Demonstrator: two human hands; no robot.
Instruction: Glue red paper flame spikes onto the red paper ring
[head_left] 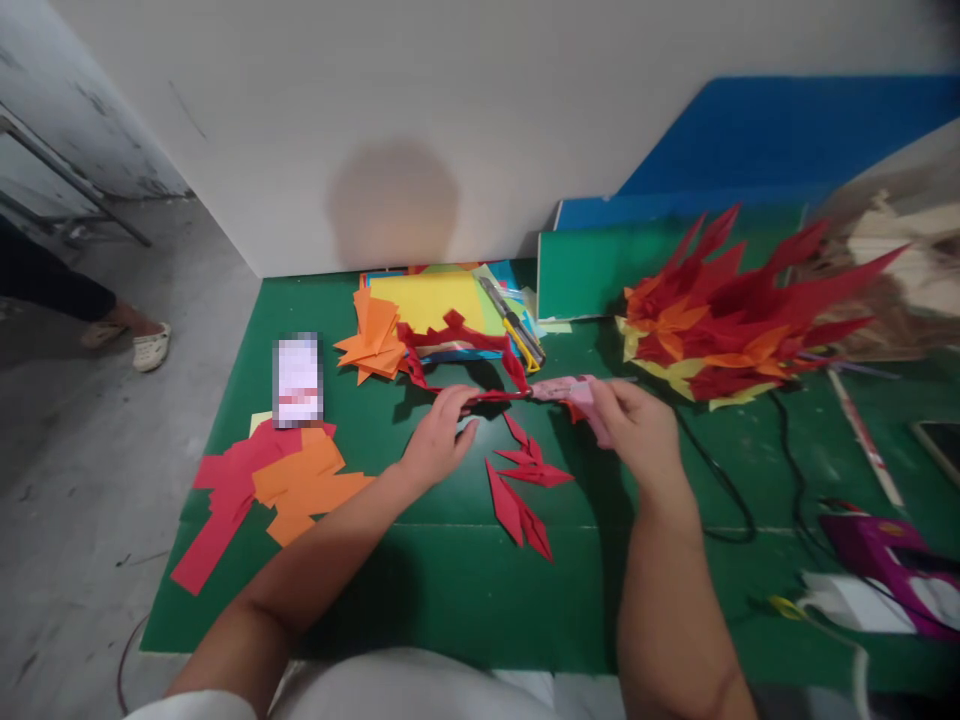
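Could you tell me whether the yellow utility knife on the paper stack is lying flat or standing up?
Lying flat: the utility knife rests lengthwise across the paper stack.

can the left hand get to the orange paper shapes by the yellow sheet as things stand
Probably not at once: the left hand is pinching the red paper strip. The green mat up to the orange paper shapes lies bare.

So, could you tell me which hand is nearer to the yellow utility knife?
Right. The right hand lies just below and right of the utility knife; the left hand sits farther off, below and left.
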